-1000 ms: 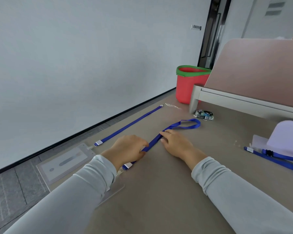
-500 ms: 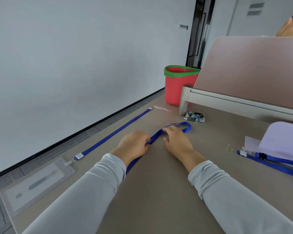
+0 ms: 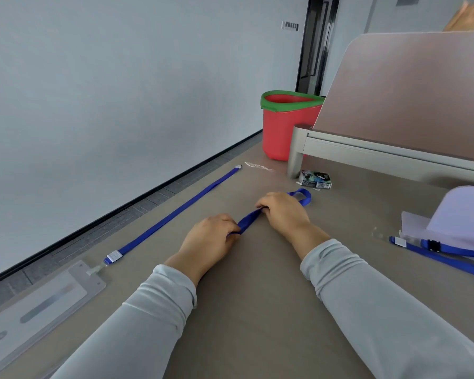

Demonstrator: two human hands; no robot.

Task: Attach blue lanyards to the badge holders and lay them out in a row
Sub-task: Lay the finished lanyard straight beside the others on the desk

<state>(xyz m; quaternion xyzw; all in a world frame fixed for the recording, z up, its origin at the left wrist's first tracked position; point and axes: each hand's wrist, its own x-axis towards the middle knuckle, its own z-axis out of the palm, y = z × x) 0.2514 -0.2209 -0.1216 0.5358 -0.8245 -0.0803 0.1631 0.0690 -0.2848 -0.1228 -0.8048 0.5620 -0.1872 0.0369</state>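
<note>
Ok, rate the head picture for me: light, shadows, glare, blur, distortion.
Head view: soft even light, only faint shadows under the left hand and right hand; no glare on the table; blue lanyard between them sharp; badge holder print smeared at the lower left; wide-angle bending toward the edges.

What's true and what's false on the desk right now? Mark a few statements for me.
1. The left hand and right hand both grip the held lanyard. True.
2. The laid-out lanyard is clipped to a badge holder. True.
3. The red bucket has a blue rim. False: its rim is green.
4. The small box lies inside the bucket. False: it lies on the desk beside the divider foot.
5. The spare lanyards lie at the right. True.
</note>
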